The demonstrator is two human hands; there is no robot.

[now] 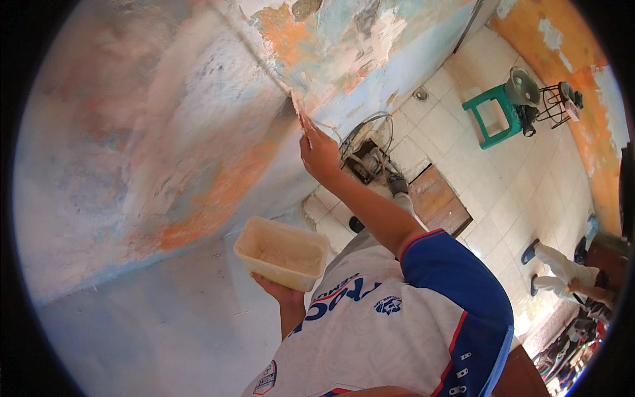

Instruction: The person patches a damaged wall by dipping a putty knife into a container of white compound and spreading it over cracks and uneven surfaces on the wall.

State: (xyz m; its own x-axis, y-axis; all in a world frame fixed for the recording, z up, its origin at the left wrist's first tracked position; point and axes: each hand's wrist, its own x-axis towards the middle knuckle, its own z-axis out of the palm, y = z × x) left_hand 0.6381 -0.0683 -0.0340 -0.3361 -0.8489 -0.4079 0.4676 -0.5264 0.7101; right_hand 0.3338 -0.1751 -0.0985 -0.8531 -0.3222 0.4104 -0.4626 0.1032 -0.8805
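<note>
My right hand (317, 152) is raised and closed around a flat, pale, putty-smeared tool (297, 106), whose end is at a corner of the patchy painted wall (192, 119) with orange, blue and whitish areas; I cannot tell whether it touches. Lower down, my left hand (281, 290) holds a cream plastic rectangular container (281, 248) from underneath, with pale paste inside.
The tiled floor (503, 192) carries coiled cable (364, 126), a dark object (362, 167) beside my feet, a wooden board (436, 192), a green stool (486, 126), a bucket (521, 86) and a metal stand (559, 106). Another person's legs (555, 261) and clutter (575, 344) are at right.
</note>
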